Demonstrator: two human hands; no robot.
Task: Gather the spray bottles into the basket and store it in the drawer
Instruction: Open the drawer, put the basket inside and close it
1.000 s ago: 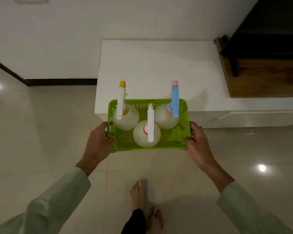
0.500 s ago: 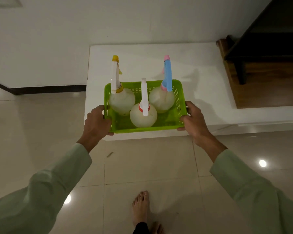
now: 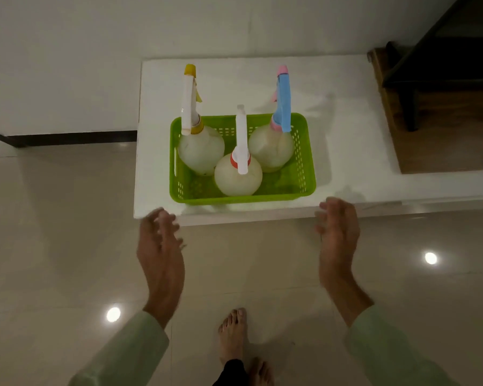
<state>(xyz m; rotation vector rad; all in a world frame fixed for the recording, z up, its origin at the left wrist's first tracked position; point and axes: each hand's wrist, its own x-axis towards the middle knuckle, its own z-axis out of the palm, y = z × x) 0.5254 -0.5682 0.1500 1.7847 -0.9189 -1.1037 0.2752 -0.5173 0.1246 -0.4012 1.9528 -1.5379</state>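
Observation:
A lime-green plastic basket [image 3: 304, 174] stands on the white low cabinet top [image 3: 346, 129], near its front edge. Three round translucent spray bottles stand upright inside it: one with a yellow-tipped white head [image 3: 200, 149] at the left, one with a white head and red collar [image 3: 238, 179] at the front middle, one with a blue and pink head [image 3: 271, 151] at the right. My left hand [image 3: 161, 246] hovers below the cabinet's front left corner, fingers apart, holding nothing. My right hand [image 3: 338, 232] is open just below the front edge, to the right of the basket.
Glossy beige floor tiles [image 3: 53, 232] lie in front of the cabinet, with my bare feet [image 3: 234, 335] below. A dark wooden stand [image 3: 444, 101] sits at the right on a brown surface. A white wall with dark skirting [image 3: 67, 137] runs behind.
The basket, carried in both hands before, now rests on the cabinet top. Both hands have let go and drawn back toward me, below the front edge.

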